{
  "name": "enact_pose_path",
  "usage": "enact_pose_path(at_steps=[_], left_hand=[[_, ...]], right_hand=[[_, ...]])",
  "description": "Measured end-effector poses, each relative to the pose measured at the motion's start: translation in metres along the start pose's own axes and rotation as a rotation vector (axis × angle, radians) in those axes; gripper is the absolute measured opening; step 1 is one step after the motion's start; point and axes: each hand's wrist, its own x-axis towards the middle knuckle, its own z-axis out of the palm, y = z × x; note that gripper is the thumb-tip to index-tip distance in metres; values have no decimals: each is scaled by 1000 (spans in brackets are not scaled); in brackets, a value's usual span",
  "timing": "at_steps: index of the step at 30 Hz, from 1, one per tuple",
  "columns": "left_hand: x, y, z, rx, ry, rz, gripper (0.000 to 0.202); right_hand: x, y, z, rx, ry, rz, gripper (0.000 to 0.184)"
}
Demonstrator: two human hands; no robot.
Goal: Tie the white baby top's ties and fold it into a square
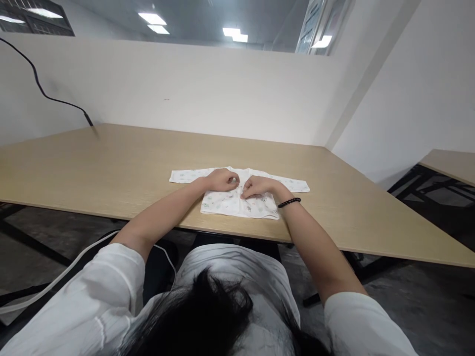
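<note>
Head view: a white printed infant top [237, 207] lay flat on a pale wood-veneer table [334, 198], its sleeves spread sideways, and the left hand [221, 180] and right hand [260, 187] met at its centre front, fingers curled closely and apparently pinching the front edges, though the exact hold was too small to make out. The thin fabric looked light, soft and easily creased, so those front edges seemed the surest place to grip; a black bead bracelet [289, 202] circled the right wrist.
</note>
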Motion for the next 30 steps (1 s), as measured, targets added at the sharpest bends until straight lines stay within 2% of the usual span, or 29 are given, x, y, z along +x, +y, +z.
enact_pose_path(at_steps=[2,4,7,10,16,20,30], left_hand=[[-1,7,-1,-196,-56,26,16],[-2,12,-1,-368,-189,38,15],[-3,14,-1,-461,-327,25,17],[-3,11,-2,-472,-358,-5,18],[0,5,-4,-519,-370,-58,20],[1,5,-4,-541,-383,-67,18],[2,7,-5,-576,-412,-75,17]], right_hand=[[0,1,-1,12,-8,-11,33],[0,0,0,-4,14,5,36],[1,-4,5,-54,57,39,44],[3,-5,8,-72,86,56,44],[4,-1,7,-45,70,14,21],[4,1,3,-18,37,-11,14],[2,5,0,50,57,3,20]])
